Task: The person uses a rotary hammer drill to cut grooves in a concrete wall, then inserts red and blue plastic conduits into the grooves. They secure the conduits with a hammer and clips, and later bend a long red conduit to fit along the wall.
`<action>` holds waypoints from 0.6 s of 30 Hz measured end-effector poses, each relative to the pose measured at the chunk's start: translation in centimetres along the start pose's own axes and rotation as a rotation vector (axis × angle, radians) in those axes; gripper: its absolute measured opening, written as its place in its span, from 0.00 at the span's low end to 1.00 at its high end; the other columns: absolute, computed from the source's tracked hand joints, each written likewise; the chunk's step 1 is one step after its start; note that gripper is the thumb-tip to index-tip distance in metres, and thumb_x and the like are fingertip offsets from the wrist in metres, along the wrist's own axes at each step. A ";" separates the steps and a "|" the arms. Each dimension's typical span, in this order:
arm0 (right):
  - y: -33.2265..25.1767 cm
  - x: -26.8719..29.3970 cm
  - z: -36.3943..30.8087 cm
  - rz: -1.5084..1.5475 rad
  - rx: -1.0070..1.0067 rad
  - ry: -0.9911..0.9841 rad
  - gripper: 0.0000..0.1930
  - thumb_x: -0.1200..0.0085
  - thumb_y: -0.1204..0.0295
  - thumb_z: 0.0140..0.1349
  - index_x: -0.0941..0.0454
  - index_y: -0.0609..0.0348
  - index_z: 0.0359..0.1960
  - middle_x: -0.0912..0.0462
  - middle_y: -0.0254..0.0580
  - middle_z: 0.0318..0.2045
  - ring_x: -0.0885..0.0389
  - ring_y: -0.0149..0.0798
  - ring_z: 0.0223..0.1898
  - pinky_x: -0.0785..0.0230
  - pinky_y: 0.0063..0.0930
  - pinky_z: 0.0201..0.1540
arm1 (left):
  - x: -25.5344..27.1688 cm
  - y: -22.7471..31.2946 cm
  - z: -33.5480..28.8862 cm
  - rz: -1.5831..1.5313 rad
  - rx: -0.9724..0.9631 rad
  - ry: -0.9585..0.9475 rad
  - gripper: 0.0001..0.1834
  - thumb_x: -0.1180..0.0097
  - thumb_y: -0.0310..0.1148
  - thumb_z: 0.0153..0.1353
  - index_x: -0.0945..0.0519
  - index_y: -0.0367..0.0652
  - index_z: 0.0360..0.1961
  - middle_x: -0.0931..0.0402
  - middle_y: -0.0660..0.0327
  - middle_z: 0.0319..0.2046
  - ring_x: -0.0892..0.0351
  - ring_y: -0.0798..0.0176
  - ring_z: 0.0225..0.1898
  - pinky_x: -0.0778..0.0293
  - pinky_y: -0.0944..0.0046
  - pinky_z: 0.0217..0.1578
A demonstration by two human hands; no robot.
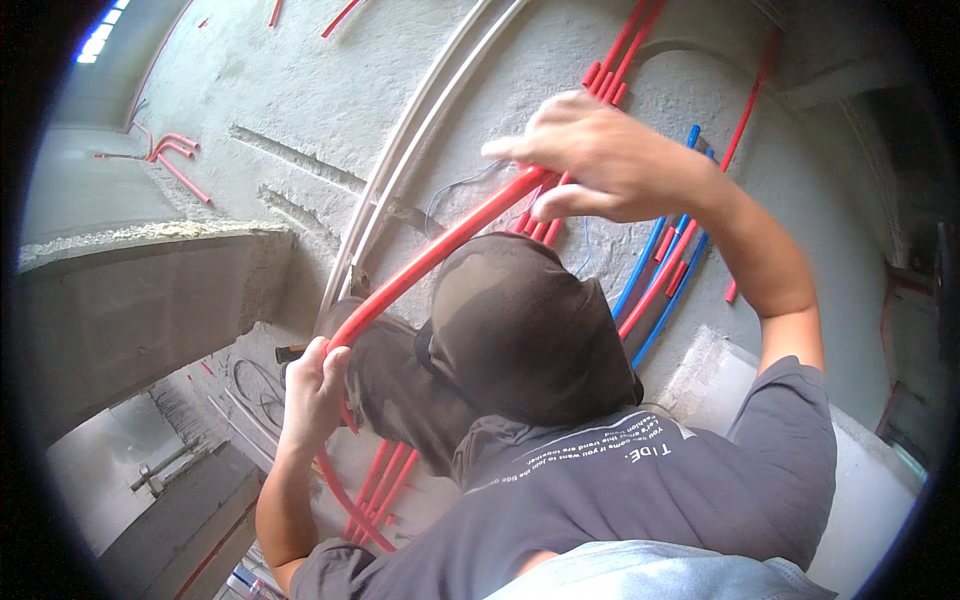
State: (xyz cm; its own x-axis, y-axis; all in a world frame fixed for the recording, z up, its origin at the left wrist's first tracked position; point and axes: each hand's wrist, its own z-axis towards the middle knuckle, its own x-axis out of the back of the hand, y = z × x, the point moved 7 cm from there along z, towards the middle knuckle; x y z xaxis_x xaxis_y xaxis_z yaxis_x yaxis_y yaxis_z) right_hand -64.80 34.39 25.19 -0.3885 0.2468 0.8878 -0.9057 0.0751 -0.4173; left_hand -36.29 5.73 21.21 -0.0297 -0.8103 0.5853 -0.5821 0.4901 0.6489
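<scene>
A long red conduit pipe (440,245) slants in front of my bent, camouflage-trousered knee (530,330). My left hand (318,385) is closed around its lower part, beside the leg. Below that fist red tubing curves down toward the floor; whether it is the same pipe, I cannot tell. My right hand (610,160) is at the pipe's upper end, thumb and forefinger spread apart. The palm side and the pipe's tip are partly hidden there, so contact is unclear.
Several red pipes (630,45) run along the rough grey floor ahead. Blue pipes (640,270) lie to the right. Two white pipes (400,150) curve past on the left, near grooves (295,155) cut in the concrete. A block-like ledge (150,300) stands at the left.
</scene>
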 end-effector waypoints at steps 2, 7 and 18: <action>1.4 -3.6 0.0 -0.051 -0.099 -0.224 0.27 0.54 0.46 0.78 0.19 0.54 0.61 0.13 0.52 0.47 0.18 0.54 0.54 0.34 0.49 0.65 | -0.3 1.1 0.0 -0.005 0.034 -0.045 0.28 0.49 0.57 0.80 0.27 0.40 0.34 0.36 0.72 0.26 0.39 0.74 0.31 0.39 0.67 0.31; 2.9 -3.6 -0.4 0.186 -0.130 -0.257 0.26 0.52 0.49 0.79 0.17 0.58 0.33 0.18 0.52 0.28 0.19 0.55 0.42 0.30 0.47 0.52 | -0.6 2.6 0.2 0.043 0.029 -0.125 0.26 0.50 0.55 0.81 0.27 0.42 0.33 0.35 0.72 0.27 0.38 0.74 0.31 0.38 0.67 0.32; 3.6 -3.4 -6.7 0.407 -0.634 0.211 0.22 0.52 0.55 0.79 0.15 0.61 0.39 0.14 0.55 0.31 0.13 0.59 0.38 0.25 0.51 0.44 | -3.5 2.0 2.6 -0.458 0.290 -0.688 0.28 0.48 0.62 0.77 0.29 0.48 0.33 0.37 0.69 0.16 0.41 0.74 0.12 0.44 0.67 0.12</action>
State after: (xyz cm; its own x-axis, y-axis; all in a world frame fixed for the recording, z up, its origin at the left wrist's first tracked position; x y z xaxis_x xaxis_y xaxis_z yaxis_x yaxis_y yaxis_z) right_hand -65.57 40.31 19.37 -0.5712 0.5468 0.6122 -0.4048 0.4611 -0.7896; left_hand -39.44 8.74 19.21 -0.1717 -0.9674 -0.1860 -0.8377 0.0440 0.5443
